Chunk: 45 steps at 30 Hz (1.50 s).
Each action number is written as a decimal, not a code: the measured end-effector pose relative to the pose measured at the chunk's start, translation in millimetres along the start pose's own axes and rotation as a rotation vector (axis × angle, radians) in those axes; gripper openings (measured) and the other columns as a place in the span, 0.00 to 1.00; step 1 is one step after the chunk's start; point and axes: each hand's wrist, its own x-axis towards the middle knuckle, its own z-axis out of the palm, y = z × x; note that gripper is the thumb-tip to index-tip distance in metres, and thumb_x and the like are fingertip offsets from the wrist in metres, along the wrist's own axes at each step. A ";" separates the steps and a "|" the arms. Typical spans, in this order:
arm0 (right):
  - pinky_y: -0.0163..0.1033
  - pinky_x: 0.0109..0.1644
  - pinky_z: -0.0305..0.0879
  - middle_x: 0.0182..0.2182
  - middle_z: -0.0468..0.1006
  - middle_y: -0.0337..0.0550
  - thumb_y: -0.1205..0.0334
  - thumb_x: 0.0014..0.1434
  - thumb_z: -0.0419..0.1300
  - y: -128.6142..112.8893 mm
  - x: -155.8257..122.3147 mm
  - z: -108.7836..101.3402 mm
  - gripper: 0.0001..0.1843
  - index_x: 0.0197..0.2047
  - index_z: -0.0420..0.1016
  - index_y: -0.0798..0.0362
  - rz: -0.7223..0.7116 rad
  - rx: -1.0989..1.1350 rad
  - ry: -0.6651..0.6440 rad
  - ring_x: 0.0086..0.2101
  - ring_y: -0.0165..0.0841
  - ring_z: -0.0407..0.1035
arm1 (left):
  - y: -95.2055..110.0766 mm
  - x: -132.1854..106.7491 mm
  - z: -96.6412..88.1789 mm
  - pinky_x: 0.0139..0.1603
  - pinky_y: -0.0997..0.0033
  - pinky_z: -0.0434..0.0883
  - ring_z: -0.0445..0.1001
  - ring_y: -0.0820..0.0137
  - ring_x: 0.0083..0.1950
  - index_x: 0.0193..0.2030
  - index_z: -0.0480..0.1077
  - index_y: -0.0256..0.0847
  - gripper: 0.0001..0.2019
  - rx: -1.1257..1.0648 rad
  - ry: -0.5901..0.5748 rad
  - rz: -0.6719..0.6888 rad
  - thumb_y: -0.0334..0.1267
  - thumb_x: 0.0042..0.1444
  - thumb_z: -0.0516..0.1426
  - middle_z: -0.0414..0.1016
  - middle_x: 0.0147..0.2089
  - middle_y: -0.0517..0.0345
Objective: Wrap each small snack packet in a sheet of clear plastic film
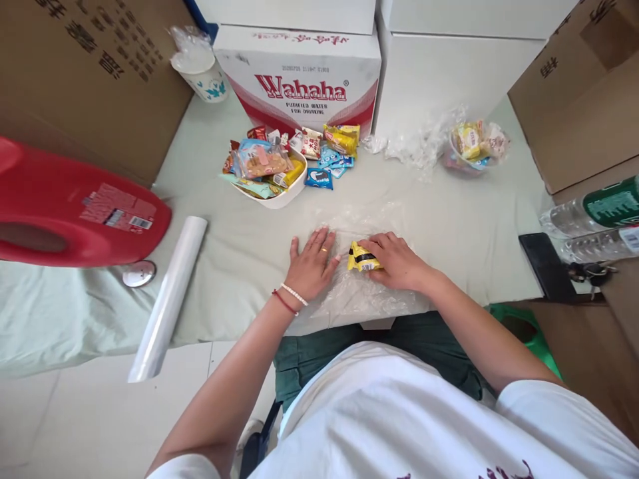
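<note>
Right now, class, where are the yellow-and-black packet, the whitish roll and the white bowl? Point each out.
Yellow-and-black packet (360, 258), head view: on its printed face.
Whitish roll (170, 298), head view: about midway along its length.
White bowl (293, 193), head view: on its near outer wall.

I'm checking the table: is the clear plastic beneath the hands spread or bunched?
Spread: the clear plastic lies wrinkled but open across the tablecloth.

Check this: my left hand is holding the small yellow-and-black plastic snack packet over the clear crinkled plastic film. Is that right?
Wrong hand: the head view shows your right hand holding the small yellow-and-black plastic snack packet over the clear crinkled plastic film.
</note>
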 end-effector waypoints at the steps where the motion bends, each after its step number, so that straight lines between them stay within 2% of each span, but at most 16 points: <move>1: 0.56 0.61 0.61 0.63 0.70 0.57 0.58 0.64 0.64 1.7 -1.9 1.0 0.38 0.74 0.61 0.51 -0.002 0.005 0.007 0.58 0.52 0.61 | -4.6 -2.7 -0.9 0.78 0.29 0.38 0.52 0.54 0.82 0.80 0.52 0.45 0.31 0.020 0.002 0.010 0.52 0.74 0.41 0.49 0.82 0.44; 4: 0.56 0.61 0.60 0.60 0.71 0.56 0.63 0.64 0.63 5.7 -7.1 2.1 0.37 0.74 0.62 0.53 0.001 0.022 0.012 0.57 0.51 0.61 | -14.1 -9.4 0.3 0.78 0.29 0.32 0.52 0.53 0.81 0.80 0.53 0.48 0.31 0.082 0.022 0.043 0.52 0.74 0.41 0.49 0.82 0.45; 7: 0.55 0.61 0.60 0.59 0.72 0.55 0.68 0.61 0.62 9.0 -9.6 -1.1 0.37 0.72 0.64 0.53 -0.018 0.034 0.017 0.56 0.50 0.61 | -16.5 -11.7 3.8 0.78 0.29 0.33 0.52 0.53 0.82 0.80 0.51 0.49 0.31 0.108 0.038 0.053 0.53 0.74 0.42 0.48 0.82 0.47; 10: 0.54 0.60 0.61 0.58 0.72 0.55 0.69 0.59 0.62 10.9 -8.1 -10.3 0.37 0.71 0.65 0.52 -0.046 0.066 0.061 0.54 0.49 0.61 | -15.4 -11.2 5.2 0.78 0.29 0.34 0.52 0.54 0.82 0.80 0.51 0.49 0.31 0.119 0.047 0.052 0.53 0.74 0.42 0.48 0.82 0.48; 13: 0.53 0.60 0.61 0.57 0.72 0.54 0.67 0.60 0.63 6.4 -0.5 -18.4 0.37 0.71 0.65 0.51 -0.106 0.093 0.102 0.54 0.48 0.62 | -14.3 -10.4 4.3 0.78 0.27 0.35 0.52 0.54 0.82 0.80 0.51 0.48 0.31 0.115 0.041 0.056 0.52 0.74 0.42 0.48 0.82 0.48; 16: 0.55 0.61 0.61 0.58 0.72 0.55 0.65 0.61 0.64 -2.5 10.8 -16.3 0.36 0.72 0.65 0.50 -0.102 0.036 0.052 0.55 0.49 0.63 | -13.8 -10.4 3.3 0.78 0.27 0.36 0.53 0.53 0.81 0.80 0.52 0.48 0.31 0.098 0.049 0.053 0.52 0.74 0.43 0.49 0.82 0.48; 18: 0.59 0.66 0.58 0.62 0.70 0.57 0.60 0.62 0.68 -5.6 15.8 -10.3 0.37 0.72 0.65 0.51 -0.078 -0.006 0.020 0.60 0.52 0.61 | -13.6 -10.8 3.3 0.78 0.27 0.37 0.53 0.52 0.81 0.80 0.53 0.49 0.30 0.085 0.067 0.051 0.52 0.74 0.44 0.50 0.81 0.47; 21: 0.63 0.72 0.49 0.70 0.62 0.60 0.48 0.61 0.71 -2.4 16.1 -3.3 0.45 0.75 0.60 0.54 -0.110 -0.002 0.053 0.68 0.54 0.54 | -14.1 -11.6 3.9 0.78 0.27 0.36 0.55 0.52 0.81 0.79 0.54 0.48 0.30 0.071 0.085 0.064 0.51 0.74 0.44 0.50 0.81 0.47; 23: 0.63 0.74 0.47 0.70 0.64 0.60 0.45 0.62 0.70 1.2 14.3 -3.0 0.45 0.74 0.60 0.54 -0.132 0.014 0.068 0.70 0.54 0.52 | -14.9 -11.9 4.6 0.78 0.27 0.36 0.55 0.52 0.80 0.79 0.54 0.47 0.30 0.069 0.097 0.075 0.51 0.74 0.44 0.51 0.81 0.47; 26: 0.66 0.74 0.46 0.63 0.72 0.58 0.45 0.63 0.69 -1.0 15.1 -6.0 0.39 0.71 0.66 0.53 -0.121 -0.003 0.047 0.69 0.55 0.54 | -16.1 -11.7 5.6 0.78 0.26 0.36 0.56 0.52 0.80 0.79 0.55 0.46 0.30 0.068 0.119 0.086 0.50 0.74 0.44 0.51 0.81 0.47; 30: 0.68 0.75 0.41 0.60 0.74 0.57 0.51 0.64 0.70 -14.7 21.4 -8.4 0.36 0.70 0.67 0.52 -0.120 -0.116 0.045 0.68 0.52 0.56 | -16.1 -10.6 5.2 0.77 0.25 0.36 0.56 0.51 0.80 0.79 0.55 0.47 0.30 0.068 0.118 0.085 0.50 0.74 0.44 0.51 0.81 0.47; 33: 0.64 0.74 0.46 0.57 0.74 0.58 0.58 0.63 0.70 -19.7 22.8 -8.8 0.33 0.69 0.68 0.54 -0.097 -0.178 0.031 0.64 0.50 0.60 | -14.9 -10.6 4.0 0.77 0.25 0.36 0.55 0.52 0.80 0.79 0.55 0.47 0.30 0.065 0.099 0.070 0.50 0.74 0.44 0.51 0.81 0.47; 36: 0.60 0.73 0.48 0.57 0.73 0.56 0.58 0.63 0.70 -18.8 22.7 -6.9 0.34 0.69 0.68 0.54 -0.108 -0.149 0.046 0.61 0.49 0.62 | -13.8 -11.7 3.9 0.78 0.25 0.36 0.54 0.52 0.81 0.79 0.55 0.47 0.30 0.054 0.085 0.064 0.50 0.73 0.44 0.51 0.81 0.48; 40: 0.66 0.74 0.44 0.58 0.73 0.56 0.56 0.63 0.70 -14.9 24.2 -2.5 0.36 0.70 0.67 0.51 -0.121 -0.111 0.033 0.64 0.50 0.60 | -15.5 -10.4 5.4 0.78 0.25 0.36 0.54 0.51 0.81 0.79 0.55 0.47 0.31 0.022 0.070 0.053 0.50 0.73 0.45 0.51 0.81 0.47; 43: 0.70 0.74 0.44 0.65 0.69 0.59 0.51 0.62 0.71 -6.2 14.6 -7.2 0.42 0.74 0.61 0.51 -0.155 -0.032 0.054 0.67 0.52 0.58 | -25.6 -4.8 -0.3 0.78 0.26 0.40 0.55 0.52 0.81 0.80 0.52 0.45 0.33 -0.062 0.027 0.020 0.52 0.72 0.46 0.51 0.81 0.44; 45: 0.69 0.74 0.49 0.68 0.66 0.59 0.50 0.65 0.68 3.3 -4.1 -13.4 0.41 0.75 0.59 0.50 -0.194 0.036 0.142 0.68 0.51 0.58 | -36.3 -3.4 -12.1 0.78 0.29 0.48 0.55 0.53 0.81 0.80 0.51 0.44 0.34 -0.155 0.006 0.016 0.52 0.71 0.47 0.50 0.81 0.43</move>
